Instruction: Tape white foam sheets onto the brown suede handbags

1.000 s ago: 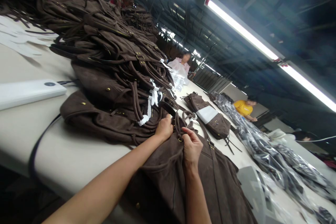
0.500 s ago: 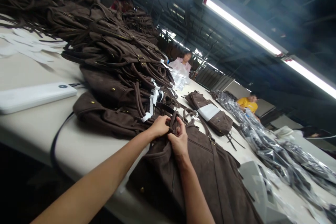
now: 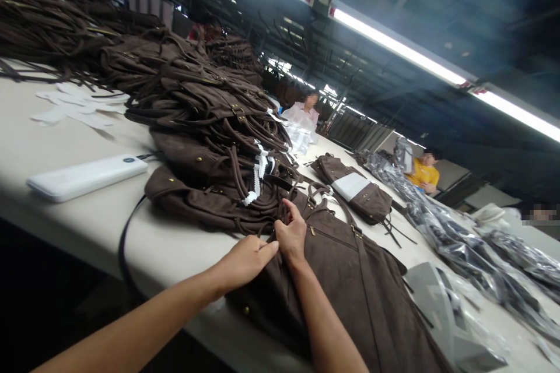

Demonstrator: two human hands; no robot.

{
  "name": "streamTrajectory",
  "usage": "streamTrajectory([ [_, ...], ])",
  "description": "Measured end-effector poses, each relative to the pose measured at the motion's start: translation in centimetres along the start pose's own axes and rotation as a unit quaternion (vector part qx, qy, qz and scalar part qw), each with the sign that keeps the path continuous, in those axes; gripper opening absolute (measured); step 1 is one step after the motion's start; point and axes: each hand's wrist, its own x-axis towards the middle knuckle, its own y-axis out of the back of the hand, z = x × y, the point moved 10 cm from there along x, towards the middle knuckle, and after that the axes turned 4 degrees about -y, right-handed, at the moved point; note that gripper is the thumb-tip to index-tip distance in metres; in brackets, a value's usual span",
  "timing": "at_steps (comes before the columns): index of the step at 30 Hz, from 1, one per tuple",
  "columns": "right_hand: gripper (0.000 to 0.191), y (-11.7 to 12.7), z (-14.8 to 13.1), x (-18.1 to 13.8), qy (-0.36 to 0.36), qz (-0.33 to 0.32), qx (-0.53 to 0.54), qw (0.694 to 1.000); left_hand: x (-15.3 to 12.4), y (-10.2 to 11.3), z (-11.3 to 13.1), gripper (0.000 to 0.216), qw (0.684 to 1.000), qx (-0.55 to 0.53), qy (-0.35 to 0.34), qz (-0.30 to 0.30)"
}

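A brown suede bag [image 3: 345, 280] lies flat on the pale table [image 3: 175, 250] right in front of me. My left hand [image 3: 245, 259] rests on the bag's left edge, fingers together and stretched forward, gripping nothing I can see. My right hand [image 3: 291, 236] is closed in a pinch on a thin brown cord [image 3: 280, 222] at the bag's top corner. Just beyond both hands rises a tall heap of similar brown bags [image 3: 205, 128] with straps and white tags.
A white power bank [image 3: 87, 176] with a dark cable lies at the left. Another brown bag with a white card [image 3: 356, 189] sits farther along. Plastic-wrapped bags [image 3: 459, 233] line the right side. Grey card pieces [image 3: 437, 303] lie near. Two people sit at the far end.
Both hands have drawn back toward me along the bag. The left hand let go of the straps and now lies flatter on the bag's edge. The view tilted downward.
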Motion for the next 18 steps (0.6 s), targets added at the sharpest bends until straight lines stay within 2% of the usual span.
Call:
streamTrajectory([
  [2,0.054,0.0,-0.3,0.1,0.009,0.012,-0.005,1.0,0.1,0.0,-1.3,0.031,0.999,-0.033,0.037,0.004],
  [4,0.051,0.8,-0.3,0.3,0.006,0.035,0.014,0.999,-0.4,0.3,-1.0,0.03,0.999,-0.021,0.025,0.019],
  [7,0.049,2.6,0.4,0.8,-0.034,0.073,0.036,0.996,-2.1,1.3,1.6,0.032,0.991,0.114,-0.029,0.07],
  [10,0.048,3.6,0.9,1.0,-0.07,0.084,0.04,0.993,-4.2,1.3,4.1,0.026,0.958,0.258,-0.04,0.115],
  [13,0.049,3.3,0.7,1.0,-0.085,0.073,0.041,0.993,-5.5,0.8,5.4,0.022,0.94,0.306,-0.05,0.139],
  [18,0.048,1.2,-0.1,1.1,-0.082,0.036,0.049,0.995,-5.9,1.1,2.5,0.025,0.954,0.283,0.02,0.095],
])
